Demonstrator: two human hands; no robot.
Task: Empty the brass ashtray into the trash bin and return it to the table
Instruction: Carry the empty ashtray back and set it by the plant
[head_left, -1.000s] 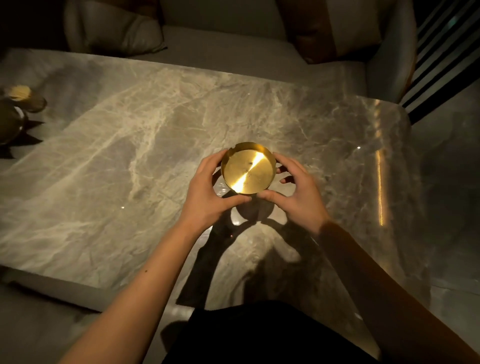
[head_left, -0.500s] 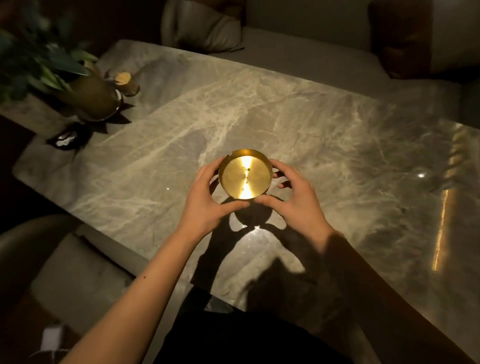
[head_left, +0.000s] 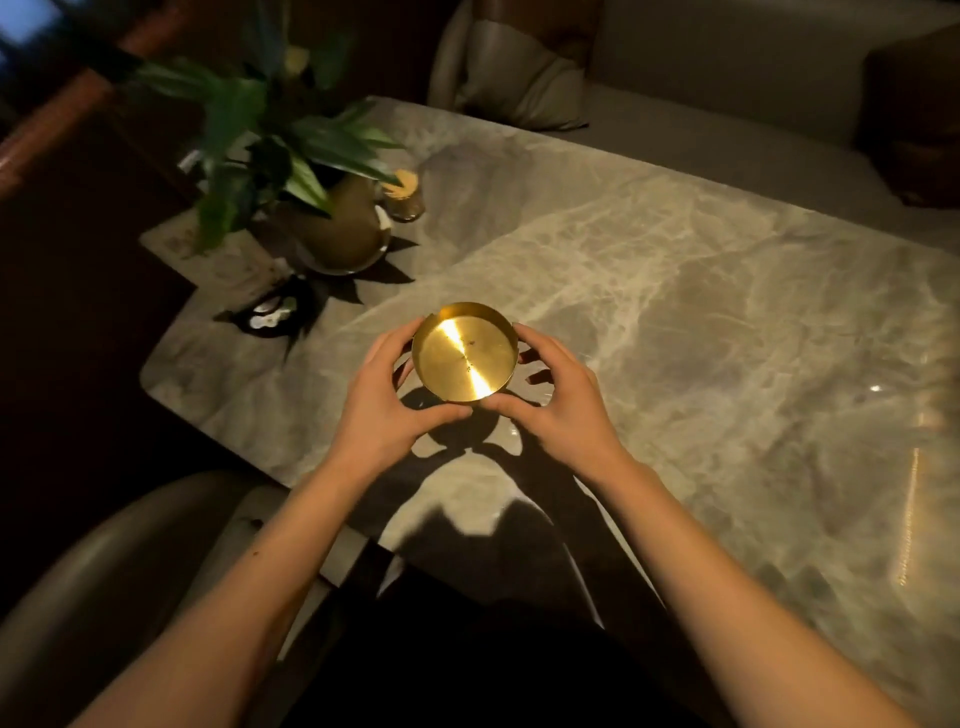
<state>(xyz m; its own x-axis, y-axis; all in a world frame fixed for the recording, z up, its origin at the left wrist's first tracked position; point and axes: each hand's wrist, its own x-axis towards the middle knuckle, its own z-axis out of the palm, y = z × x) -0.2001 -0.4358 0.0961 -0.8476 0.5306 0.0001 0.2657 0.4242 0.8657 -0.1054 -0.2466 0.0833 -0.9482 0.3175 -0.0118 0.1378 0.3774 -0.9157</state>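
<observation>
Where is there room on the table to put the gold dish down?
The marble table lies bare to the right of the brass ashtray and back toward the cushion. The far left corner is crowded: potted plant, small jar, dark dish.

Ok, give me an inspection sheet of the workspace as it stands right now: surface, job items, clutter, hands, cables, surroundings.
Surface: marble table, glossy, dim light, strong hand shadows.
Job's things: brass ashtray held above the table, nearly level; a few small specks inside. Trash bin: nothing seen.
Clutter: potted plant at the far left corner, small jar beside it, dark dish in front of it.
Grippers: left hand and right hand cup the ashtray from both sides.
Cables: nothing seen.
Surroundings: sofa with cushion beyond the table, chair at near left.
</observation>
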